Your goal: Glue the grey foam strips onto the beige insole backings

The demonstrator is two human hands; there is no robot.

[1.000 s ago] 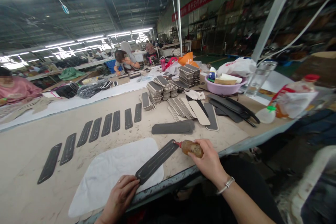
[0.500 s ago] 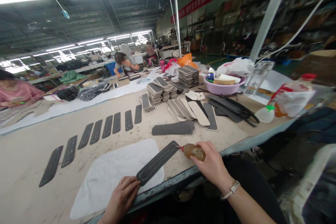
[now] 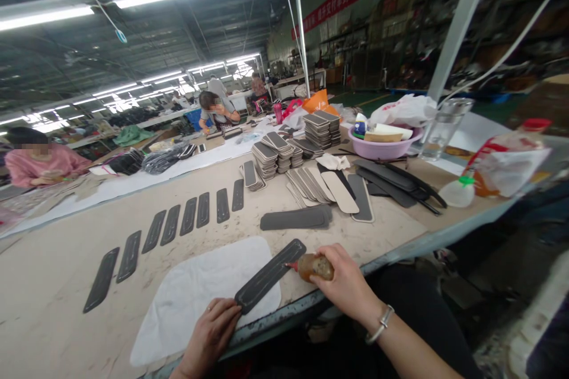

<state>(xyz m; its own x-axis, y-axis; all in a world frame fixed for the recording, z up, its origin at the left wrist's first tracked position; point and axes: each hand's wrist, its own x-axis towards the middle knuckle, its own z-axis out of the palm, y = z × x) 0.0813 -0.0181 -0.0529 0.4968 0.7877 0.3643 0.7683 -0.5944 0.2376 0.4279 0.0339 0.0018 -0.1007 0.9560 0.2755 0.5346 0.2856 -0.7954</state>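
Note:
My left hand grips the near end of a dark grey rounded strip, fingers closed at its corner. The strip lies slanted across a white sheet, its far end reaching past the sheet. Shiny lines run along its surface near the edges. In my right hand is a brownish squeeze bottle, tilted on its side. Its red nozzle meets the strip's right edge, short of the far end. Beyond the sheet, a small pile of dark strips rests on the table.
Several dark strips with shiny lines lie in a row at left. Stacked grey-and-beige pieces, beige pieces, a purple basin and a green-capped bottle stand farther back. Two people sit across the tables.
The bottle's nozzle has moved from the strip's far end down along its right edge, toward me. My left hand stays on the near end; the view has shifted slightly.

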